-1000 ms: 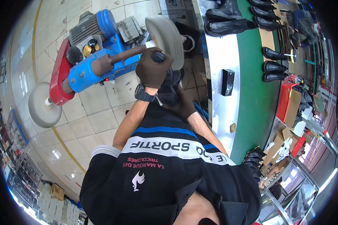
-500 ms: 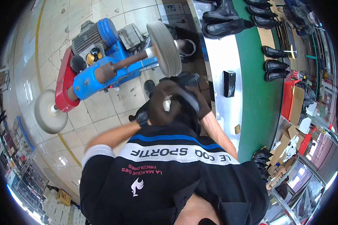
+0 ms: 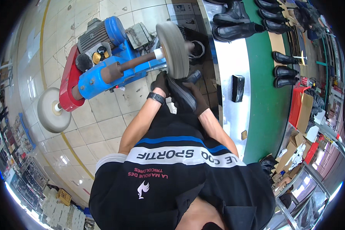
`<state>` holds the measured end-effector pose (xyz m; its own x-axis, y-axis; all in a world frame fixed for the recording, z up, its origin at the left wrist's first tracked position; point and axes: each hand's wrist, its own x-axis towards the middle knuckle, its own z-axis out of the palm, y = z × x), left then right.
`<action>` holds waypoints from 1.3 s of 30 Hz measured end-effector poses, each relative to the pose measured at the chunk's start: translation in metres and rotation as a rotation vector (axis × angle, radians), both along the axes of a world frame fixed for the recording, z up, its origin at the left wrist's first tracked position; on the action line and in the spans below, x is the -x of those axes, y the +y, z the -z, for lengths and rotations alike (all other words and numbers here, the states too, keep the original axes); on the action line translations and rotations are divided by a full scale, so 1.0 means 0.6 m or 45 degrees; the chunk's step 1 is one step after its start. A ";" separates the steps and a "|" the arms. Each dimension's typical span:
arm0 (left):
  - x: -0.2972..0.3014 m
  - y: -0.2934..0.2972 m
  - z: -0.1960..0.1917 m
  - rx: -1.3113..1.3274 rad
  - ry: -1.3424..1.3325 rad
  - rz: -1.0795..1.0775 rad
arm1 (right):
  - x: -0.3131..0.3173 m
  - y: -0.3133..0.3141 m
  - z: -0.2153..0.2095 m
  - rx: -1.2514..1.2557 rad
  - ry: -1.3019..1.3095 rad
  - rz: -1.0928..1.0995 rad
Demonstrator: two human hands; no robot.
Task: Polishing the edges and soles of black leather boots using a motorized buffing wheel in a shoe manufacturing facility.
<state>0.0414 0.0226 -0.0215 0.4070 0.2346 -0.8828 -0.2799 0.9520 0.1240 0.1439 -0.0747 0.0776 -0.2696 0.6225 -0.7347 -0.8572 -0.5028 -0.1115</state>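
Note:
Both my hands wear dark brown gloves and hold a black boot [image 3: 183, 96] sole edge upward, its far end at the lower rim of a grey buffing wheel [image 3: 174, 50]. My left hand [image 3: 160, 83], with a watch on its wrist, grips the boot's left side near the wheel. On the other side, my right hand [image 3: 197, 99] is closed around the boot; some of its fingers are hidden behind it. The wheel sits on the shaft of a blue and red polishing machine [image 3: 99, 78] and looks blurred, as if spinning.
A second pale wheel [image 3: 46, 111] is at the machine's left end. To my right runs a bench with a metal edge [image 3: 234, 126] and green top [image 3: 262, 115], bearing several black boots [image 3: 237, 31] and a small black block [image 3: 237, 88]. A red crate [image 3: 298, 103] stands beyond.
My hands have moved forward, bringing the boot from close to my body up to the wheel. My left hand has swung from across the boot to its left side.

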 end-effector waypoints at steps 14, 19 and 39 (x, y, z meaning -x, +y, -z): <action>0.050 -0.072 -0.140 -0.198 -0.255 -0.284 | 0.029 -0.066 -0.087 0.003 -0.648 -0.250; 0.054 -0.085 -0.110 -0.223 -0.135 -0.355 | 0.003 -0.054 -0.114 -0.328 -1.497 -0.630; 0.061 -0.071 0.041 -1.632 -0.262 0.620 | 0.021 -0.115 -0.133 0.015 -0.392 0.033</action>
